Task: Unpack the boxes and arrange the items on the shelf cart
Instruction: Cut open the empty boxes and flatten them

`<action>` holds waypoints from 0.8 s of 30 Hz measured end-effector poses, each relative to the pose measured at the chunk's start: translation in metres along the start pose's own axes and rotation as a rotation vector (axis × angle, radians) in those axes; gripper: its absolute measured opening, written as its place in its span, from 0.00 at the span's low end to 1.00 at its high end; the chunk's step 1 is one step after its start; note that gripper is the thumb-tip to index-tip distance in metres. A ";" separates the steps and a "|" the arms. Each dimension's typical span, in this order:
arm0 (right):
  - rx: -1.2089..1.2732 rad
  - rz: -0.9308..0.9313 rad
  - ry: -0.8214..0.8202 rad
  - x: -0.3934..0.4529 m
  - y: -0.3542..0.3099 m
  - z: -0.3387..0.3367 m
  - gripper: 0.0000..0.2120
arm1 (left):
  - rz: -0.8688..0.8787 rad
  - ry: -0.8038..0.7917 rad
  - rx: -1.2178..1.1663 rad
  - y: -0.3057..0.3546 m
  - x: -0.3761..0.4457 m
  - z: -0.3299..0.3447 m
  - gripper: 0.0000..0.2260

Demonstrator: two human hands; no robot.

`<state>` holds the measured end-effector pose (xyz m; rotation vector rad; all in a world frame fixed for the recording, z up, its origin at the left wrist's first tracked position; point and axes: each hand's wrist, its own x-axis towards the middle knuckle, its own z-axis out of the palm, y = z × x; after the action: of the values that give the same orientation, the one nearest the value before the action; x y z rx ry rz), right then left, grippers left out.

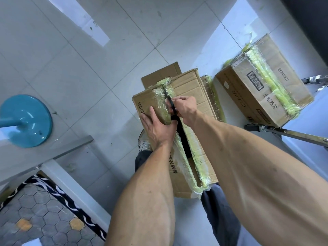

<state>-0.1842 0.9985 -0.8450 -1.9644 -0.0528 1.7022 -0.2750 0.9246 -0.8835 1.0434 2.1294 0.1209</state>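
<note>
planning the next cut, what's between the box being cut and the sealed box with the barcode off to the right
In the head view, another taped carton stands against the box being cut; beyond it, bare floor tile reaches the barcode box.

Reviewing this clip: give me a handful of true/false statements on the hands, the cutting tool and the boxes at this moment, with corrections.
1. The right hand grips a dark cutting tool at the taped seam of the near box. True.
2. The left hand hangs free of the box. False: it rests on the box's left flap.
3. The near box's seam is already split open toward the person. True.
4. The second box to the right lies open. False: its greenish tape looks intact.
5. The stool base is red. False: it is blue.
</note>
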 end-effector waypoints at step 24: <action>-0.752 0.218 -0.399 0.027 -0.062 0.012 0.11 | -0.004 -0.033 0.001 -0.033 0.005 -0.012 0.48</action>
<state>-0.1705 1.0653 -0.8444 -2.1275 -0.7430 2.4501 -0.3062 0.9091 -0.8905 1.0344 2.1021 0.1005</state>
